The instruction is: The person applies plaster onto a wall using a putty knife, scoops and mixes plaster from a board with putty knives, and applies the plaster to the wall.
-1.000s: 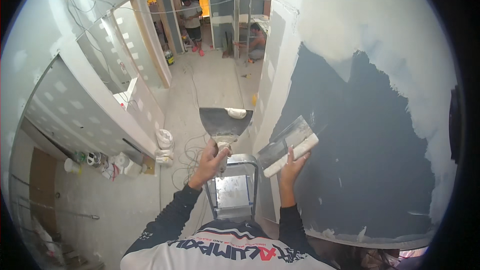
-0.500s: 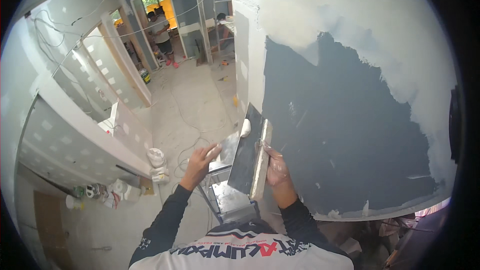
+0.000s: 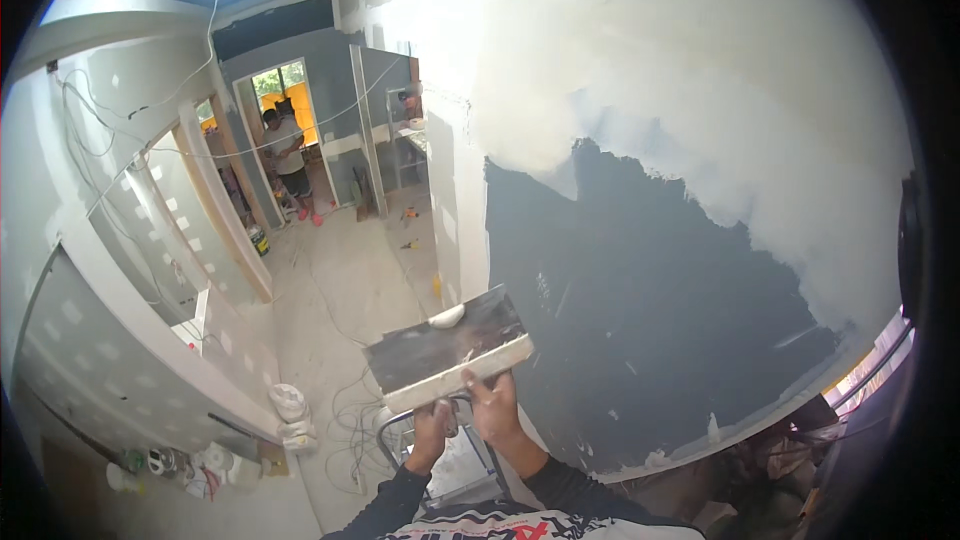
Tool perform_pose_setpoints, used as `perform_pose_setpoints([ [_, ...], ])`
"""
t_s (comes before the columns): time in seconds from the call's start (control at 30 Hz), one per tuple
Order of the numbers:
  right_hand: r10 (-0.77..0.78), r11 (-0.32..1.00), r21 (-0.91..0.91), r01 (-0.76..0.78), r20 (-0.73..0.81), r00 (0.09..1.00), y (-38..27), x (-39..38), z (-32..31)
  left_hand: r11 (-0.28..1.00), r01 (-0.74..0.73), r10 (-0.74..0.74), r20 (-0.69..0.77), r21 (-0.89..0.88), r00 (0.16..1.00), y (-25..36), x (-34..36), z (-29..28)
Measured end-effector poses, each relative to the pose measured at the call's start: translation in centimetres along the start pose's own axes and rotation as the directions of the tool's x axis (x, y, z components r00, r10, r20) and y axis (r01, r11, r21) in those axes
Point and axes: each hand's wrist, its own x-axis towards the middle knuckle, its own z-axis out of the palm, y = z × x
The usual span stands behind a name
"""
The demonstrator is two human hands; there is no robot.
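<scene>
A wide putty blade (image 3: 410,355), dark with a white-caked bar along its near edge, lies tilted in front of me at the centre. On its far edge sits a lump of white filler (image 3: 447,317). My right hand (image 3: 496,412) grips the bar near its right end, thumb on top. Closed just below the bar's middle is my left hand (image 3: 432,433); what its fingers hold is hidden. To the right stands a wall with a dark grey patch (image 3: 640,310), bordered by pale skim coat (image 3: 700,90) above.
A metal stepladder (image 3: 462,470) stands below my hands. Cables (image 3: 350,430) trail over the floor beside it. White bags (image 3: 290,402) and several buckets (image 3: 125,478) line the left wall. Another person (image 3: 288,160) stands in the far doorway.
The wide putty blade has swung from steeply upright to nearly crosswise. My left hand has moved right and in under its bar; the shiny metal blade it held no longer shows. The view has tipped upward.
</scene>
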Motion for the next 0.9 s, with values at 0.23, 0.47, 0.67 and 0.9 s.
perform_pose_setpoints([
  [0.23, -0.218, 0.524, -0.803, 0.284, 0.196, 0.956, 0.2, -0.8, -3.7, 0.758, 0.002, -0.057, -0.064, -0.652, 0.996, 8.1, 1.6, 5.7],
  [0.47, 0.097, 0.99, -0.123, -0.07, 0.232, 0.968, -1.2, -0.1, -2.2, 0.71, 0.129, -0.033, 0.151, -0.692, 0.988, 10.3, 1.6, 7.3],
  [0.67, 0.061, 0.909, -0.409, 0.085, 0.33, 0.942, -3.8, -1.1, -1.6, 0.764, 0.112, -0.063, 0.1, -0.635, 0.993, 10.0, 1.2, 7.8],
  [0.9, -0.073, 0.905, -0.396, 0.157, 0.218, 0.973, -0.8, -1.5, -3.9, 0.731, 0.228, -0.036, 0.297, -0.643, 0.954, 10.5, 1.3, 9.3],
])
